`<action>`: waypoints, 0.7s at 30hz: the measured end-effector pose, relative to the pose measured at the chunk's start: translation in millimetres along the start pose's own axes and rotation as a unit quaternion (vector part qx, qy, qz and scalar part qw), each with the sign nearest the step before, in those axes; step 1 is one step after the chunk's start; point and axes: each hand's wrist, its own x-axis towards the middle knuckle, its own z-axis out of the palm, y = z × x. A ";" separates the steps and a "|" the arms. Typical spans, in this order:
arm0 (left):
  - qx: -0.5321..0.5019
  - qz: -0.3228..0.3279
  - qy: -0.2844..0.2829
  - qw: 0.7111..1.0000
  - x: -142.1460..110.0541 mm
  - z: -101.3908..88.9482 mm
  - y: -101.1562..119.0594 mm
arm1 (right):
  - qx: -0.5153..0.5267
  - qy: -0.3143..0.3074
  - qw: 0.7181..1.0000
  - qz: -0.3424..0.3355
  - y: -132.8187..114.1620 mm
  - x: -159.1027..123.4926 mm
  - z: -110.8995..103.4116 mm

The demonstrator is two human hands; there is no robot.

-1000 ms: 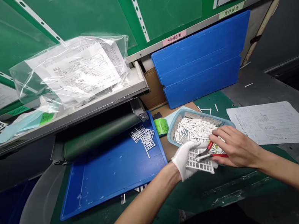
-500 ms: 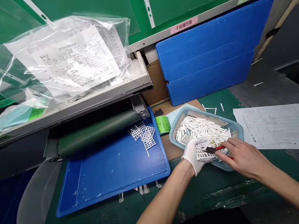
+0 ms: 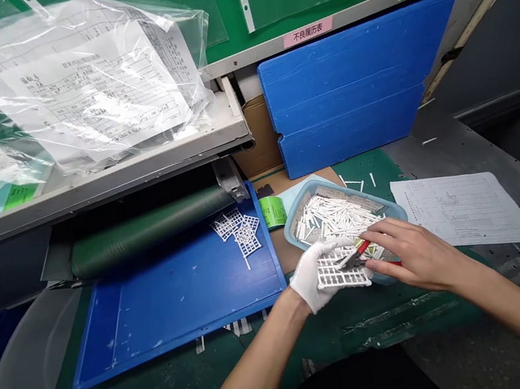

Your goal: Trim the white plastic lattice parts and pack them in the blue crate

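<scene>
My left hand (image 3: pixel 311 277), in a white glove, grips a white plastic grid piece (image 3: pixel 335 278) at the front edge of the basket. My bare right hand (image 3: pixel 408 253) is closed around red-handled cutting pliers (image 3: pixel 364 247). The dark jaws of the pliers lie over the grid, by a white stick; whether they touch it I cannot tell. Behind both hands, a light blue basket (image 3: pixel 292 210) holds a heap of white sticks (image 3: pixel 331 215). Several more white grid pieces (image 3: pixel 247 235) lie in the blue tray (image 3: pixel 173 303) to the left.
A green label roll (image 3: pixel 273 211) stands between tray and basket. A printed sheet (image 3: pixel 458 210) lies to the right. At the back leans a blue board (image 3: pixel 352 88). Bagged papers (image 3: pixel 89 83) rest on the shelf (image 3: pixel 173 159) above a green roller (image 3: pixel 146 231). Loose sticks lie behind the basket.
My hands, with the grid piece and pliers, have come nearer and slightly left, off the basket's heap. More of the grid now shows, and the pliers are turned differently. The whole view has shifted.
</scene>
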 end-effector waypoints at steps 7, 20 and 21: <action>0.030 -0.002 -0.093 0.995 -13.9 -0.5 6.8 | -0.017 0.016 0.997 -0.076 0.2 18.3 -25.4; 0.098 0.017 -0.108 0.989 -31.6 5.8 15.7 | -0.103 0.114 0.970 -0.186 -5.1 35.2 -46.7; 0.093 0.020 -0.104 0.990 -32.1 5.9 16.5 | -0.113 0.123 0.968 -0.187 -6.2 34.5 -48.8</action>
